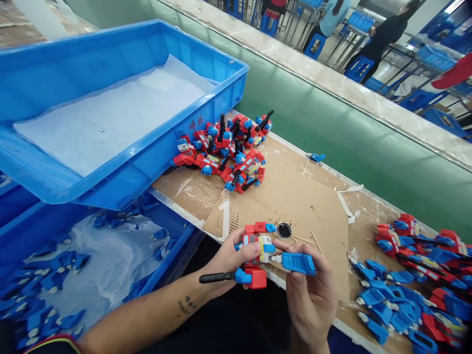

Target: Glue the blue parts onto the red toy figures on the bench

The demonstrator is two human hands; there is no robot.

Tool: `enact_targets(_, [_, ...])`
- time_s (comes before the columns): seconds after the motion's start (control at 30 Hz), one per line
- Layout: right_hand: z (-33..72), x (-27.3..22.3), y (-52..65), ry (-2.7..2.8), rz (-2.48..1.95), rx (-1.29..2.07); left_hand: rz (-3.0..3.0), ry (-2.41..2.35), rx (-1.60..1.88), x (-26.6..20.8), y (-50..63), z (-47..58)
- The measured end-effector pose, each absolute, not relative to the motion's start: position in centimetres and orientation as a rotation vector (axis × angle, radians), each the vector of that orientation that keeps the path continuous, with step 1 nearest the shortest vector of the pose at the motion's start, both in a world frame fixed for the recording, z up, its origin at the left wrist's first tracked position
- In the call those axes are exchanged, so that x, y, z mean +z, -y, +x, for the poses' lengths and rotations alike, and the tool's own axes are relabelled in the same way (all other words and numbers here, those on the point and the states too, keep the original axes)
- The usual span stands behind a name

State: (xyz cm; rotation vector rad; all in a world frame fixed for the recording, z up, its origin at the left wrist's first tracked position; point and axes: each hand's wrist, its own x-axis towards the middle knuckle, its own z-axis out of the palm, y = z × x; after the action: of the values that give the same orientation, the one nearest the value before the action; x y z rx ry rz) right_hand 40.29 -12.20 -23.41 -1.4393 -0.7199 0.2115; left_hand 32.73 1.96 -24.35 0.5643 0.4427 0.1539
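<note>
My left hand [230,255] is closed around the body of a red, white and blue toy robot [260,248], whose black gun-like piece [217,278] sticks out to the left. Between the thumb and fingers of my right hand [311,290] is a blue toy leg [299,263]. Its pale peg end meets the lower part of the robot's body; whether it is seated there I cannot tell. Just beyond my hands, a small round black pot [284,230] sits on the cardboard [295,194], with thin wooden sticks [303,239] beside it.
A big blue crate [236,78] lined with white sheet stands at left. Below it, another blue bin [177,255] holds many blue parts. Robot bodies [228,147] are heaped by the crate. More blue legs [387,300] and robots lie right. Behind runs a green conveyor belt [295,108]; people work beyond.
</note>
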Motion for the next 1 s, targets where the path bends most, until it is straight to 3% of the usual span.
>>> enact_targets(0.4, [42.1,-24.0,13.2,1.066,-1.494,0.051,0.801,-0.614,0.221,-22.2,-1.2,33.2])
enact_targets(0.6, [42.6,-22.9,12.9,1.197,-1.754,-0.658,0.735,-0.773,0.403,-21.8,0.3,36.2])
enact_targets(0.7, [42.4,-22.2,12.7,1.219,-1.819,-0.782,0.853,-0.717,0.444,-22.3,2.8,37.5])
enact_targets(0.83, [44.7,-20.7,17.3,0.971,-1.919,-0.870,1.360,-0.299,0.483,-23.3,3.0,39.0])
enact_targets(1.0, [54.3,-16.5,32.3,0.466,-2.386,-1.098,2.469,-0.161,1.138,-23.4,-6.9,41.1])
